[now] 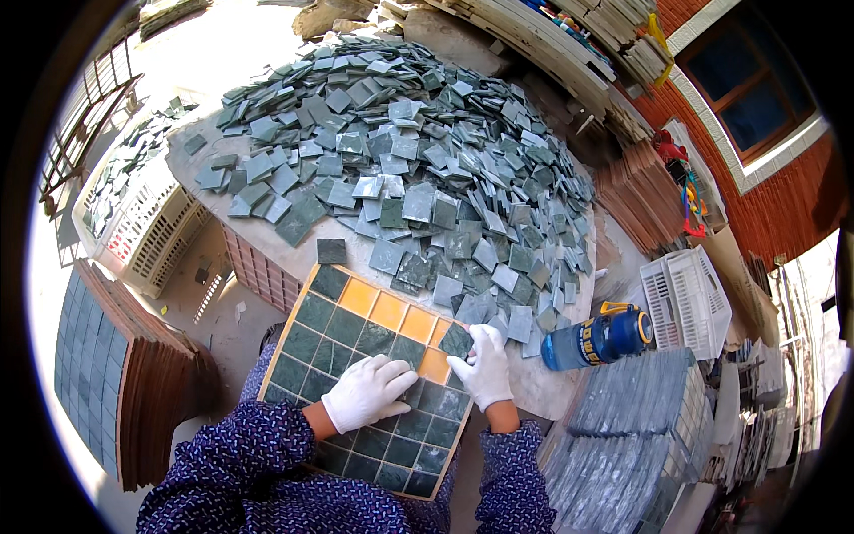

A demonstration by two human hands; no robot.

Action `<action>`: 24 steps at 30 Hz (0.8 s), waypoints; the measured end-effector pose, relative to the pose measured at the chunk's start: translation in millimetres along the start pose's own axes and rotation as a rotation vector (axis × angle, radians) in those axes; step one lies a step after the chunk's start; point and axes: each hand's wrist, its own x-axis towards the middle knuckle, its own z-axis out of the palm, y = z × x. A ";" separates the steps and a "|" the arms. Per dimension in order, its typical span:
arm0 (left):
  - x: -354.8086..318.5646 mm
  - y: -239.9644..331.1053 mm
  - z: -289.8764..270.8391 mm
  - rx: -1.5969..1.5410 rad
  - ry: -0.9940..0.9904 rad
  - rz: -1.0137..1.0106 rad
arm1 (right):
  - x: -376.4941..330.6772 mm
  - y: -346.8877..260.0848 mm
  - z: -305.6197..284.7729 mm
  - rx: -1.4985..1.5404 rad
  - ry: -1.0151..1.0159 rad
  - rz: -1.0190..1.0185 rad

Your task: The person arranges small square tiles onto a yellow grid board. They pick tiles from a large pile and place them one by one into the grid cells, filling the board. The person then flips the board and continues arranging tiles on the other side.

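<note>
Just below centre, the right hand point(483, 367) pinches a green tile point(456, 339) near the tray's point(277, 354) right edge; the left hand point(369, 393) lies loosely curled (open orange cells point(388, 311) above).

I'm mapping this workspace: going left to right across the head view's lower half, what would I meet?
Stacked tiled panels → gloved left hand → gloved right hand → blue bottle → white crate on the right.

Right hand point(485, 369) pinched green tile point(456, 339) over tray point(358, 296), by orange cells point(388, 310); left hand point(370, 392) lay on seated tiles point(303, 342); tile heap point(396, 151) sat beyond.
</note>
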 end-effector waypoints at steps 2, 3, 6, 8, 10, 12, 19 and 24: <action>1.9 5.1 5.0 -0.010 -0.007 0.000 | 8.3 -4.7 4.1 0.006 0.068 -0.020; 4.7 6.8 6.9 -0.001 -0.001 0.002 | 14.4 -10.4 4.9 0.024 0.020 -0.026; 16.6 6.6 11.3 0.047 -0.005 -0.001 | 25.2 -13.4 13.0 -0.016 -0.084 -0.059; 26.5 1.5 14.0 0.077 0.003 -0.019 | 22.6 -4.7 12.2 -0.170 -0.035 -0.108; 37.1 -4.3 16.8 0.087 0.025 -0.036 | 22.0 -2.6 2.3 -0.221 -0.109 0.021; 44.8 -7.6 23.4 0.067 -0.031 -0.048 | 20.1 -6.6 -5.2 -0.268 -0.106 0.047; 41.8 -20.4 17.8 -0.155 -0.009 -0.067 | 13.7 3.4 -7.1 -0.307 -0.059 -0.056; 45.7 -15.7 29.0 -0.115 -0.088 -0.129 | 14.5 4.9 -5.4 -0.018 0.094 -0.005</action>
